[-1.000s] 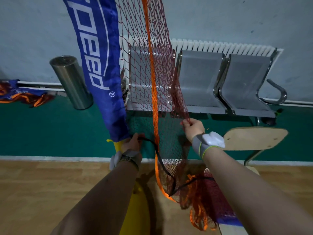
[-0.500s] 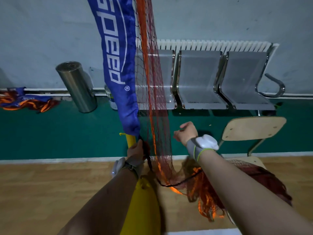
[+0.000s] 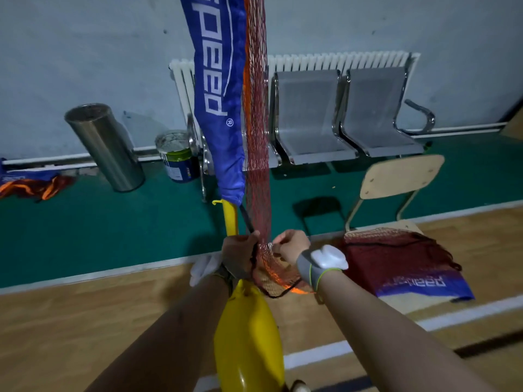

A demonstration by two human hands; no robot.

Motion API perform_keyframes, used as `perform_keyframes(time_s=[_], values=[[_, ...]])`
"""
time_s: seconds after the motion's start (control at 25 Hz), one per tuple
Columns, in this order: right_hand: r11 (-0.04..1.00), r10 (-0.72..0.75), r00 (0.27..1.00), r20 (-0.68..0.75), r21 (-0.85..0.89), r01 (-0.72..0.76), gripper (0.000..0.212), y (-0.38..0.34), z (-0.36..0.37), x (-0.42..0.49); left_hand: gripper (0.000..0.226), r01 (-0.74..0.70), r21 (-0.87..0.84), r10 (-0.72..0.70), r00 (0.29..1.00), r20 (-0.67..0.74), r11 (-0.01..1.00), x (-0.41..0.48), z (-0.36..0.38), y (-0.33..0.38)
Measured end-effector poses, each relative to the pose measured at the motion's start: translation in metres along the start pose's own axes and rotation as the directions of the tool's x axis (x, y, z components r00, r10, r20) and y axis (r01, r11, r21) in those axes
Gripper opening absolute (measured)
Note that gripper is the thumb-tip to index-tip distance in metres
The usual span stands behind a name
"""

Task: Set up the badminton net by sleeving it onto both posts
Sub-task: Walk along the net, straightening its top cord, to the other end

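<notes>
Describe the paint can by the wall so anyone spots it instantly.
Find the white radiator on the back wall. Under its left end, on the green floor, the paint can stands between the tall steel bin and the metal bench. It is the short one, with a green and blue label.

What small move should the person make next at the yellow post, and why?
Probably pull the black cord down taut with the left hand and fasten it at the yellow post. The blue sleeve is on the post, and the cord runs from its lower end into that grip. The right hand pinches the net, which bunches slack below both hands.
</notes>
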State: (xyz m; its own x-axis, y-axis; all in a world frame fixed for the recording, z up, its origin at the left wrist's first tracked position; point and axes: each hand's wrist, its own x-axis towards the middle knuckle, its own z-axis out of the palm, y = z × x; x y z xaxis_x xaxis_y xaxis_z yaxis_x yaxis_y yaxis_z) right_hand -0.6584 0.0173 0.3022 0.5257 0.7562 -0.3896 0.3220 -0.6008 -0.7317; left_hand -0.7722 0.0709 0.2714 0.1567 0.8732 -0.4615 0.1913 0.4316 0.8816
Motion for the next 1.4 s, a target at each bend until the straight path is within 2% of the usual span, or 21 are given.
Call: perform_keyframes(time_s=[0.04, 0.16, 0.2, 0.32, 0.4, 0.56, 0.64, 0.72, 0.76, 0.8, 0.84, 0.88, 0.96, 1.0, 1.08, 1.12, 1.2, 1.28, 1.4], values=[[1.000, 0.002, 1.000, -0.014, -0.011, -0.002, 0.030, 0.001, 0.005, -0.013, 0.020, -0.024, 0.033, 0.023, 1.000, 0.015, 0.999, -0.009, -0.004, 0.002], [1.000, -0.015, 1.000, -0.022, 0.010, 0.016, 0.006, 0.003, 0.016, -0.040, 0.030, -0.048, 0.239, 0.012, 0.989, 0.147, 0.970, -0.027, -0.011, 0.007], [0.999, -0.023, 1.000, 0.002, 0.027, 0.023, 0.007, 0.003, 0.018, -0.046, 0.036, -0.057, 0.267, 0.007, 0.983, 0.185, 0.962, -0.032, -0.013, 0.009], [0.994, -0.071, 0.997, 0.037, 0.090, 0.068, 0.020, 0.005, 0.024, -0.066, 0.036, -0.032, 0.122, 0.000, 0.968, 0.250, 0.992, -0.042, -0.011, 0.009], [0.992, -0.099, 0.994, -0.034, 0.069, 0.101, 0.026, 0.012, 0.023, -0.079, 0.030, 0.052, -0.005, -0.048, 0.962, 0.270, 0.999, -0.055, -0.007, 0.013], [0.984, -0.109, 0.979, -0.172, 0.119, 0.130, 0.015, 0.026, 0.011, -0.090, 0.022, 0.091, -0.138, -0.056, 0.970, 0.235, 0.986, -0.073, -0.013, 0.023], [0.983, -0.146, 0.977, -0.156, 0.091, 0.162, 0.016, 0.032, 0.003, -0.093, 0.017, 0.069, -0.129, -0.039, 0.974, 0.224, 0.989, -0.074, -0.016, 0.020], [0.976, -0.197, 0.977, -0.076, 0.082, 0.203, 0.022, 0.038, -0.002, -0.095, 0.031, -0.083, 0.025, 0.077, 0.978, 0.192, 0.996, -0.076, -0.017, 0.014], [0.969, -0.227, 0.972, -0.056, 0.087, 0.232, 0.023, 0.040, -0.005, -0.098, 0.038, -0.250, 0.167, 0.220, 0.960, 0.175, 0.954, -0.081, -0.018, 0.012], [0.962, -0.254, 0.966, -0.056, 0.092, 0.258, 0.017, 0.042, -0.009, -0.100, 0.044, -0.423, 0.297, 0.372, 0.903, 0.215, 0.856, -0.086, -0.017, 0.009], [0.955, -0.272, 0.960, -0.060, 0.108, 0.277, 0.008, 0.044, -0.013, -0.103, 0.050, -0.573, 0.376, 0.483, 0.818, 0.313, 0.728, -0.091, -0.015, 0.006], [0.953, -0.279, 0.958, -0.065, 0.105, 0.285, 0.005, 0.044, -0.017, -0.105, 0.054, -0.677, 0.409, 0.514, 0.734, 0.445, 0.612, -0.094, -0.013, 0.005], [0.955, -0.290, 0.954, -0.082, 0.039, 0.293, 0.020, 0.046, -0.026, -0.106, 0.054, -0.747, 0.456, 0.451, 0.659, 0.602, 0.485, -0.100, -0.009, 0.007], [0.954, -0.298, 0.951, -0.075, -0.006, 0.299, 0.021, 0.046, -0.031, -0.107, 0.050, -0.754, 0.525, 0.435, 0.657, 0.615, 0.395, -0.101, -0.008, 0.009], [0.953, -0.302, 0.952, -0.057, -0.030, 0.301, 0.014, 0.049, -0.044, -0.112, 0.036, -0.767, 0.623, 0.461, 0.614, 0.641, 0.156, -0.105, -0.002, 0.010], [0.952, -0.305, 0.952, -0.033, -0.035, 0.303, 0.009, 0.052, -0.048, -0.114, 0.030, -0.759, 0.648, 0.418, 0.610, 0.674, 0.061, -0.106, -0.001, 0.013], [0.940, -0.329, 0.944, 0.023, -0.083, 0.330, 0.016, 0.056, -0.049, -0.119, 0.027, -0.746, 0.666, 0.245, 0.643, 0.725, -0.011, -0.113, -0.003, 0.029], [0.925, -0.351, 0.935, 0.053, -0.135, 0.355, 0.026, 0.061, -0.047, -0.124, 0.032, -0.752, 0.658, 0.113, 0.657, 0.746, 0.028, -0.120, -0.003, 0.044], [0.931, -0.350, 0.935, 0.060, -0.090, 0.354, 0.037, 0.067, -0.044, -0.126, 0.029, -0.783, 0.622, 0.047, 0.622, 0.781, 0.026, -0.129, -0.001, 0.056]])
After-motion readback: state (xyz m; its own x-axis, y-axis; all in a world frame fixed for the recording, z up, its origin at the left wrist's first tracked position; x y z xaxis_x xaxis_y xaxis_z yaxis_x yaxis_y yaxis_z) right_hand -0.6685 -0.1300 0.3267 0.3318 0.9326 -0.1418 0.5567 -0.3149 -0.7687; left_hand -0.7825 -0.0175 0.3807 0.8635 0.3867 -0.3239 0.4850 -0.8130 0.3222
